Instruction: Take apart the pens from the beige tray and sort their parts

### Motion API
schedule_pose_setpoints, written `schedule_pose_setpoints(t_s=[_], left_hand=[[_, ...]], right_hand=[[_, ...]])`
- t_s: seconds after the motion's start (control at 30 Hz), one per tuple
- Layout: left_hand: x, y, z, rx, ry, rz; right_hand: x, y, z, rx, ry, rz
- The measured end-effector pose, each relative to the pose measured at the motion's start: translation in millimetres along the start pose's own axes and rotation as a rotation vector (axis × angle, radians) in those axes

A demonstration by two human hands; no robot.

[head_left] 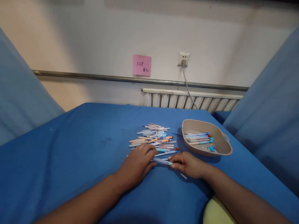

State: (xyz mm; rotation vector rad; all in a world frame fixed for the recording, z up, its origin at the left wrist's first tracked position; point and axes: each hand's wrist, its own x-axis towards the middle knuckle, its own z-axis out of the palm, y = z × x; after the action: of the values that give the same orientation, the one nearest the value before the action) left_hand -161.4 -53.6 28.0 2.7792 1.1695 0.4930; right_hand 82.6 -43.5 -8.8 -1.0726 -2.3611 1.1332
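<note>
Between my two hands lies a pale blue pen barrel [161,161], held just above the blue cloth. My left hand [141,158] is closed around its left end, and the fingertips of my right hand [185,163] pinch its right end. Just beyond my hands, pen parts [154,140] are spread in rows: barrels in pale blue and peach, thin white refills and some clear pieces. A short white piece [183,176] lies below my right hand. What my curled left fingers cover is hidden.
A beige basket [224,148] to the right holds several pens [198,138] and small blue parts [211,148]. A blue cloth [93,140] covers the table. Behind stand a radiator [177,98], a metal rail [105,76] and a plugged-in cord [186,82]. Blue curtains hang at both sides.
</note>
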Motion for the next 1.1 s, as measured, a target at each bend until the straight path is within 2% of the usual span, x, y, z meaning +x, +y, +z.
schedule_pose_setpoints(t_s=[0.1,0.3,0.5,0.6,0.67,0.73,0.93,1.0,1.1], left_hand=[[0,-2,6.0,0.060,-0.150,-0.020],[-4,3,10.0,-0.036,-0.145,-0.084],[0,4,9.3,-0.018,-0.264,-0.206],[-1,3,9.2,-0.133,-0.206,-0.229],[-3,2,8.6,-0.195,-0.149,-0.199],[-5,2,8.1,-0.213,-0.140,-0.156],[-6,5,8.2,-0.143,-0.148,-0.101],[-5,7,8.1,-0.105,-0.127,-0.076],[-6,9,7.7,-0.059,-0.118,-0.036]], right_hand=[[0,2,-1,-0.122,0.050,-0.056],[-2,2,-3,-0.281,0.065,-0.105],[-5,-3,-3,-0.435,0.097,-0.113],[-6,-5,-1,-0.497,0.111,-0.111],[-6,-4,0,-0.507,0.124,-0.123],[-5,-4,0,-0.516,0.134,-0.135],[-7,-19,1,-0.564,0.169,-0.117],[-7,-25,3,-0.515,0.188,-0.131],[-5,-25,9,-0.390,0.150,-0.142]])
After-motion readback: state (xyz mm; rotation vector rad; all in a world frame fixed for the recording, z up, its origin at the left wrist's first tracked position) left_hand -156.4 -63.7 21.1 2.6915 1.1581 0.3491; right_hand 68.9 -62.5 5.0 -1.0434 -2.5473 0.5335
